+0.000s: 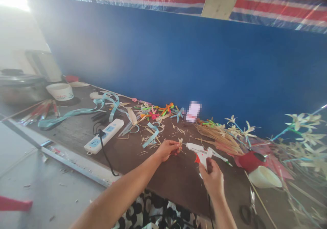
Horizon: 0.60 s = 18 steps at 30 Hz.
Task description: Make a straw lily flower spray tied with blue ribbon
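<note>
My left hand (169, 150) is closed in a pinch on a small pale flower (180, 142) that looks made of dried leaf strips. Its petals point up above my fingertips. My right hand (212, 176) grips a white hot glue gun (200, 152) with an orange-red trigger by its handle. The gun's nozzle points left at the flower, very near it; whether they touch I cannot tell. A thin white stick with a green tip (224, 159) lies behind the gun. Pale leaf scraps (153, 142) are strewn beyond my left hand.
A white power strip (104, 136) with a black plug lies left. Blue ribbon (68, 115) and colourful bent stems (163, 109) lie farther back. On the right are dried leaf strips (222, 138), finished-looking flowers (298, 121), a pale cup (265, 177) and scissors (251, 205).
</note>
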### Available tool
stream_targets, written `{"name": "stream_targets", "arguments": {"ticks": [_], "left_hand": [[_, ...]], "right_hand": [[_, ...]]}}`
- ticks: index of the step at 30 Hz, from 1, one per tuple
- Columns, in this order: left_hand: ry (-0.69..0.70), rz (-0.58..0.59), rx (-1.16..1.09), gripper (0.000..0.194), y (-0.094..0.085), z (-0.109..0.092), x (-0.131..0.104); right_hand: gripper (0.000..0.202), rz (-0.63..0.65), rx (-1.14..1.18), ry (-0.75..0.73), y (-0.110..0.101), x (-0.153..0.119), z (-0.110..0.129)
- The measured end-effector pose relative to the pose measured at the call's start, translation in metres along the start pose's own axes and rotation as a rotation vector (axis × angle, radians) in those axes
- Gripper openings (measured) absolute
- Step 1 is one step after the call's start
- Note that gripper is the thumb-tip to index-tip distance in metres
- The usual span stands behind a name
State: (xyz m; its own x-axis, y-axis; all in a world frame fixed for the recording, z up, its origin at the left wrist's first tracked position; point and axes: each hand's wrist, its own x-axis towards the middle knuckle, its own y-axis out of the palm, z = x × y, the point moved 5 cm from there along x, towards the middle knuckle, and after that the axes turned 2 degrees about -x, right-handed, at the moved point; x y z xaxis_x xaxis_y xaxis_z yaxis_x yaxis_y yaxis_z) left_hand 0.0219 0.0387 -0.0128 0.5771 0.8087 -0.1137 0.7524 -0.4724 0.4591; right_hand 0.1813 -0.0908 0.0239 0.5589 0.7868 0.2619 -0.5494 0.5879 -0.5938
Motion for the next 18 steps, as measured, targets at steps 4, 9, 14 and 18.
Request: {"name": "stream_targets", "arguments": {"ticks": [4,9,14,18], "left_hand": [[0.004,-0.010,-0.004,0.035,-0.0003,-0.0002,-0.0008],[0.017,0.007,-0.007,0.033,0.0000,-0.0013,-0.0008],[0.004,0.005,0.002,0.034,0.0009,-0.0011,-0.0013],[0.008,0.016,0.001,0.034,0.0017,-0.0022,-0.0019]], "right_hand": [[0.034,0.003,-0.022,-0.025,0.0003,-0.0005,-0.0007],[0.034,0.008,-0.041,-0.040,-0.0023,0.0000,0.0006],[0.036,-0.023,-0.050,-0.044,-0.0057,0.0022,0.0030],[0.037,0.010,-0.030,-0.048,-0.0056,0.0020,0.0009]]}}
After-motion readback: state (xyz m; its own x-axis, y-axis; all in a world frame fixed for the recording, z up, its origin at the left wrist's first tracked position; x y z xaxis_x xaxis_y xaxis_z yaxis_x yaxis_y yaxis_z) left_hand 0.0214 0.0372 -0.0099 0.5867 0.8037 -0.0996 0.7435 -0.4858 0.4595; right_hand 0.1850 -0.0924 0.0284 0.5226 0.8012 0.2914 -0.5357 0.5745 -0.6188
